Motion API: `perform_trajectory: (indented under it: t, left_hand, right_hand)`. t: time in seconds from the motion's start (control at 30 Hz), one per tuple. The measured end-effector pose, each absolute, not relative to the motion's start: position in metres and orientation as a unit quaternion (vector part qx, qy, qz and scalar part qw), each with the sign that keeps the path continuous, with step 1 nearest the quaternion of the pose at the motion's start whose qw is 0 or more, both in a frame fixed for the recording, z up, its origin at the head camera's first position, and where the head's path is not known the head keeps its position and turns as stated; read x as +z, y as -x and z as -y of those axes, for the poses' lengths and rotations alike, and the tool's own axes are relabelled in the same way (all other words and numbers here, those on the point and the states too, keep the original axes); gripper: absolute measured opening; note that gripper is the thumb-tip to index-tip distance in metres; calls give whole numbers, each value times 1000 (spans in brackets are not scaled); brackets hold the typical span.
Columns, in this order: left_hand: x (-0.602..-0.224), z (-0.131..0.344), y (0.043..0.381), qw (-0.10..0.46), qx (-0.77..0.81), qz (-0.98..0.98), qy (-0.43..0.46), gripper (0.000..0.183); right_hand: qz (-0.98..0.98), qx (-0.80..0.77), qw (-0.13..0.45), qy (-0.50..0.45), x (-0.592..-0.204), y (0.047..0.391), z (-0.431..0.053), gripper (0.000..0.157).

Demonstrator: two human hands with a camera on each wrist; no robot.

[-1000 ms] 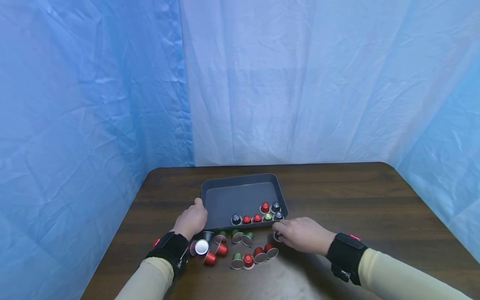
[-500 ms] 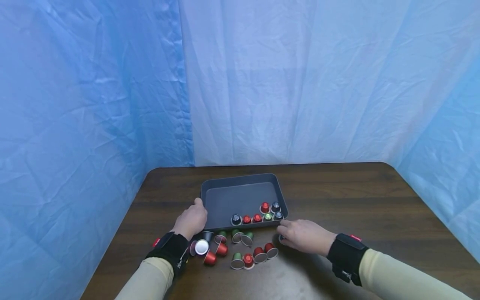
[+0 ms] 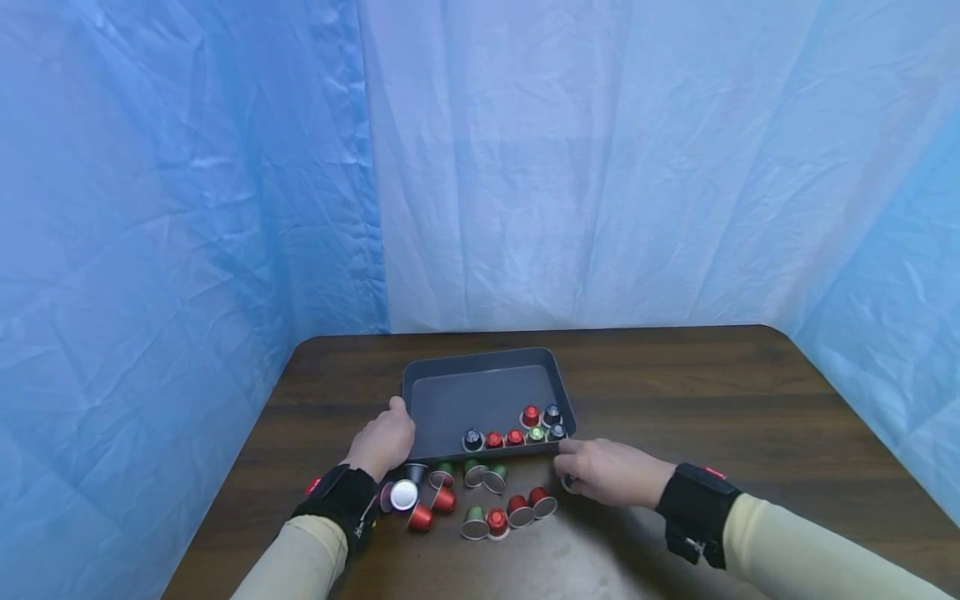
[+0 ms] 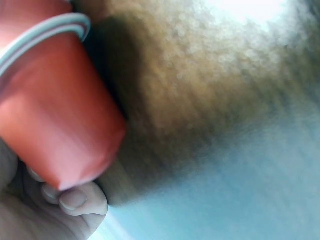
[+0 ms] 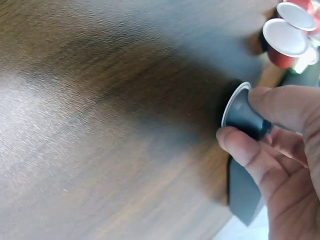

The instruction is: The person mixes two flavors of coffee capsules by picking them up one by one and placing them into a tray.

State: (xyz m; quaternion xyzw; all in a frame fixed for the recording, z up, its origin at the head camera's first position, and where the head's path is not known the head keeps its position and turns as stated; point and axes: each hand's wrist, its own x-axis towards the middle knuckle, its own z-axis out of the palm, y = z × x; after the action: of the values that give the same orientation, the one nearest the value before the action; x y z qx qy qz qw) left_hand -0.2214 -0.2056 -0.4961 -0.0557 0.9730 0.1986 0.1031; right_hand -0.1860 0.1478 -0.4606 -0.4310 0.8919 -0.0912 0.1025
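My right hand [image 3: 609,472] pinches a dark coffee capsule [image 5: 244,112] between thumb and fingers, just off the grey tray's near right corner. In the right wrist view the capsule lies sideways, its rim facing away from the palm. At the near left corner of the tray [image 3: 465,387] is my left hand [image 3: 381,439], with curled fingers; whether it grips the tray's rim is hidden. A red capsule [image 4: 60,110] fills much of the left wrist view in front of those fingers. Inside the tray, a dark capsule [image 3: 472,439] and several red, green and dark ones line its near right part.
Loose capsules lie before the tray: a white-lidded one [image 3: 403,495], a green one [image 3: 474,523], a red one [image 3: 539,498] and several others. The brown table [image 3: 697,400] extends right and ends at blue curtains [image 3: 600,167].
My right hand has shifted slightly right with the dark capsule, whose tilt between the fingers has changed. The left hand, the tray and the other capsules look the same.
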Motion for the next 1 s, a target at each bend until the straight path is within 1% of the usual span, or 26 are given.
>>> perform_trajectory:
  t: [0.1,0.17,0.4,0.63,0.8,1.0]
  left_hand:
    - [-496,206,221,106,201,-972,58,36]
    - [-496,206,221,106,201,-972,59,35]
    - [-497,206,222,109,203,-971,59,38]
    - [-498,207,223,111,202,-971,66,38]
    - [-498,207,224,114,205,-970,70,39]
    - [-498,206,224,110,199,-971,68,41]
  right_hand:
    - [-888,-97,113,435,-454,186,-148,14]
    - [-883,-97,110,445,-448,185,-148,12]
    - [-875,-91,98,466,-426,188,-146,13]
    - [-877,-81,105,462,-404,194,-142,13]
    - [-877,-62,87,468,-387,201,-136,13]
    - [-878,-50,78,470,-373,209,-125,12]
